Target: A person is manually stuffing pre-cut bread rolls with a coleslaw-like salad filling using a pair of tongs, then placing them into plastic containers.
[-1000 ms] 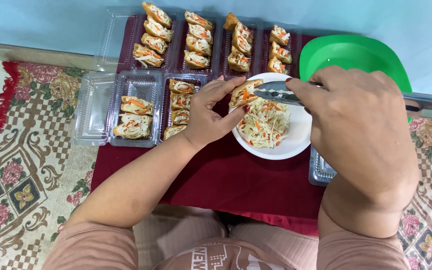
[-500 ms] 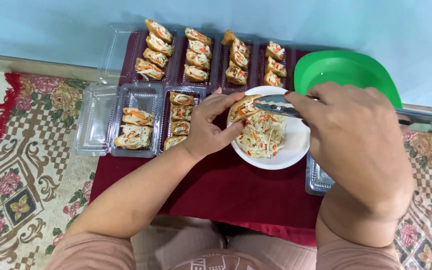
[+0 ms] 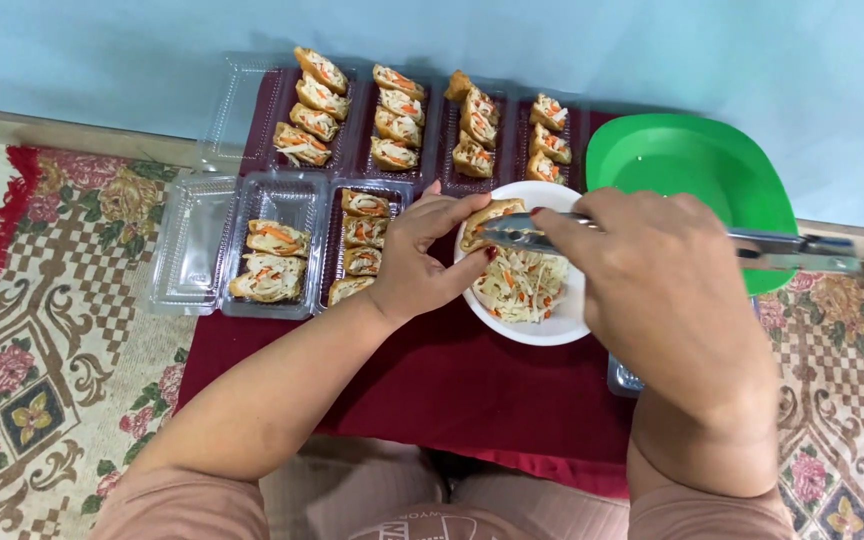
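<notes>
- Maroon cloth covers the low table (image 3: 432,390) that carries everything, with my knees tucked just under its near edge.
- Patterned carpet in cream, brown and red, with flower squares (image 3: 42,350), lies on the floor to either side, and a pale blue wall (image 3: 152,50) rises right behind the table.
- Green square plastic plate (image 3: 697,175) sits at the far right, partly behind my right hand.
- White round plate heaped with shredded vegetable filling (image 3: 552,328) stands in the middle, just in front of me.
- Clear plastic trays of filled golden-brown pouches (image 3: 392,120) line the back, with two more trays to the left nearer me, one of them only part full (image 3: 272,260).
- My right hand (image 3: 667,290) is clenched round the metal tongs (image 3: 792,250), their tips reaching over the white plate to the pouch.
- My left hand (image 3: 422,255) is grasping one open golden-brown fried pouch (image 3: 487,220) at the plate's far-left rim, fingers pinching its sides.
- As I judge it, the step goes best if I keep the pouch mouth wide and tilted over the white plate, so loose shreds drop back onto it and not the cloth.
- I think small pinches with the tongs, pressed in gently, suit it, since the skin looks thin enough to tear.
</notes>
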